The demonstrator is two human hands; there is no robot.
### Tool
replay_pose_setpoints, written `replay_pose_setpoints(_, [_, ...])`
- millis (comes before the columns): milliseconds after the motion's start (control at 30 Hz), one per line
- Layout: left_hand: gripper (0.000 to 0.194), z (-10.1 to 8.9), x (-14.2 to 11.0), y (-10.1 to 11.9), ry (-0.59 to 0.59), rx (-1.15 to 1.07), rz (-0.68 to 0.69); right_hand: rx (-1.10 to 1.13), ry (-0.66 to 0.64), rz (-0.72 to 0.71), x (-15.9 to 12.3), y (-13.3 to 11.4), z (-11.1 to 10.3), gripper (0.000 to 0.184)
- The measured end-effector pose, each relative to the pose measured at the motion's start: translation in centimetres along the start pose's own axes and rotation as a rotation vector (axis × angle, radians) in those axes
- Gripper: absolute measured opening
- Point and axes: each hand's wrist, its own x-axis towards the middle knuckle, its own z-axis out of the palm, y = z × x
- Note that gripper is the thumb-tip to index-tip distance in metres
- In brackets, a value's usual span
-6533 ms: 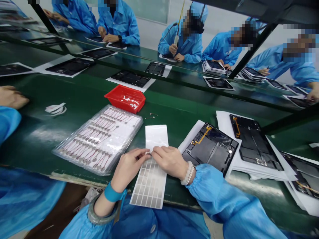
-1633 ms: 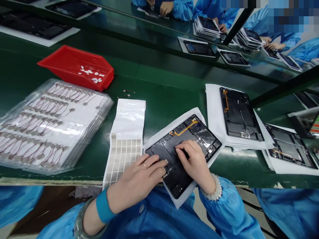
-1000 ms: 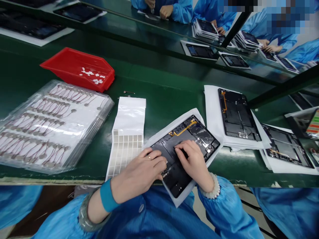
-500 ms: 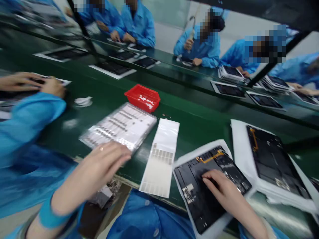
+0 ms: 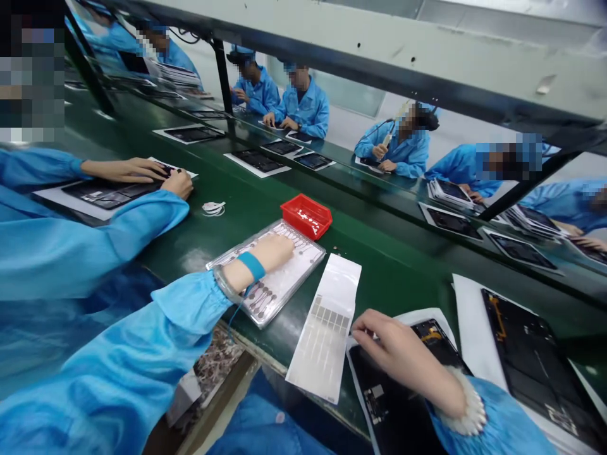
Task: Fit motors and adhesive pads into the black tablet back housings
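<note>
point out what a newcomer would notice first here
The long green workbench runs across the view, lined with people in blue coats. In the middle, a bright red tray sits beyond a clear tray of wired round parts, which the left hand reaches over. At lower right, the right hand is over a dark tablet panel.

The view comes from a camera on the person's head, tipped sideways and aimed forward and down across the green workbench (image 5: pixel 398 278). It sits close above the left hand (image 5: pixel 270 253) and right hand (image 5: pixel 403 354), and reaches the co-workers (image 5: pixel 303 104) opposite.
</note>
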Motion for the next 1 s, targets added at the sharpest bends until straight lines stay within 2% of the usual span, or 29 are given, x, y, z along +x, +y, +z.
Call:
replay_pose_setpoints(100, [0.021, -0.7, -2.1, 1.5, 0.126, -0.156, 0.057, 0.288, 0.089, 0.011, 2.5, -1.1, 0.5, 0.017])
replay_pose_setpoints(167, [0.022, -0.6, -4.0, 3.0, 0.211, -0.269, 0.087, 0.614, 0.096, 0.027, 4.4, -2.2, 1.1, 0.034])
replay_pose_setpoints(267, [0.024, 0.6, -6.8, 4.8, 0.326, -0.381, 0.129, 1.068, -0.060, 0.050, 6.7, -4.1, 2.2, 0.049])
replay_pose_setpoints(333, [0.022, 1.4, -8.1, 5.1, 0.420, -0.415, 0.179, 1.202, -0.125, 0.070, 7.5, -5.2, 3.0, 0.047])
replay_pose_setpoints(467, [0.016, 2.4, -9.3, 4.2, 0.642, -0.309, 0.267, 1.226, -0.111, 0.122, 8.1, -6.2, 3.9, 0.036])
replay_pose_setpoints(533, [0.014, 2.5, -9.5, 3.6, 0.682, -0.252, 0.287, 1.200, -0.116, 0.151, 8.3, -6.3, 4.0, 0.032])
replay_pose_setpoints(767, [0.013, 2.3, -9.9, 2.3, 0.700, -0.155, 0.400, 1.022, -0.020, 0.156, 8.7, -6.2, 3.8, 0.015])
replay_pose_setpoints(900, [0.016, 2.2, -10.4, 2.6, 0.715, -0.008, 0.409, 0.918, -0.017, 0.122, 8.9, -6.3, 4.1, 0.010])
replay_pose_setpoints(1000, [0.020, 2.0, -10.2, 2.8, 0.677, 0.131, 0.373, 0.874, -0.033, 0.116, 8.9, -6.5, 4.1, 0.011])
